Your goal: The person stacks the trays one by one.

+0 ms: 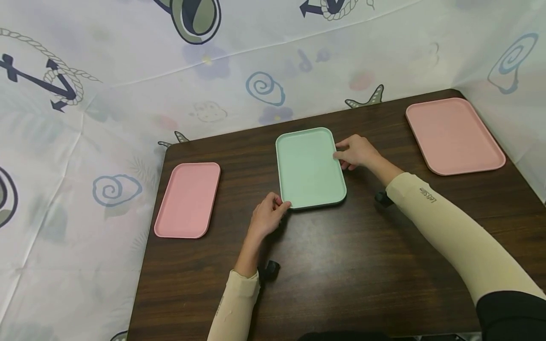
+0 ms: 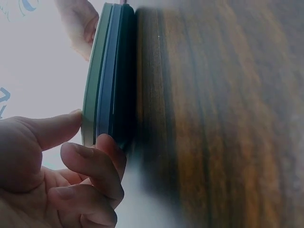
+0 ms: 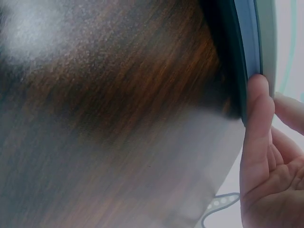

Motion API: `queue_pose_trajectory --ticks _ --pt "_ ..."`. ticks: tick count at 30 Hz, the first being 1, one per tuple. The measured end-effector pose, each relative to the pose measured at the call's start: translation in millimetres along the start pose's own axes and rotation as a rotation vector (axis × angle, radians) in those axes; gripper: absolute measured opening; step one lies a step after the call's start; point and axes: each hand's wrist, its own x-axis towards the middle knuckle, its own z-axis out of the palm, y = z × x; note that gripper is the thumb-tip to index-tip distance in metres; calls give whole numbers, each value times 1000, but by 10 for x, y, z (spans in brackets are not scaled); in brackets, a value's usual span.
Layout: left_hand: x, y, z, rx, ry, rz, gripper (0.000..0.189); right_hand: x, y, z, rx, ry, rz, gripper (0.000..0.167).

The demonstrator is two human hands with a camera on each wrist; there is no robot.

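A light green tray (image 1: 310, 168) lies on top of a stack at mid-table. A blue tray (image 2: 105, 95) and a darker tray (image 2: 124, 76) show beneath it in the left wrist view. My left hand (image 1: 266, 215) pinches the near left corner, thumb on the green rim, fingertips against the stack's side. On the right edge my right hand (image 1: 356, 151) pinches the green tray between thumb and fingers. In the right wrist view, one finger (image 3: 259, 109) of that hand lies along the side of the blue tray (image 3: 247, 33). Whether the stack touches the table is unclear.
A smaller pink tray (image 1: 187, 201) lies at the table's left side. A larger pink tray (image 1: 456, 137) lies at the far right corner. The dark wooden table (image 1: 341, 265) meets a patterned cloth (image 1: 141, 94) behind and at the sides.
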Motion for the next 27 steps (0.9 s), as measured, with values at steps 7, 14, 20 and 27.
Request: queue_pose_trajectory --ticks 7,14,20,27 --pt "-96 -124 -61 -60 35 -6 26 -40 -92 22 -114 99 8 48" --pt "-331 -392 -317 -119 116 -69 23 -51 -383 150 -258 376 -68 37" --pt "-555 -722 -703 -165 216 -135 27 -9 -807 492 -201 315 -177 35" --pt "-789 -1080 -1153 -171 428 -293 30 -43 -1258 1148 -203 166 -334 28"
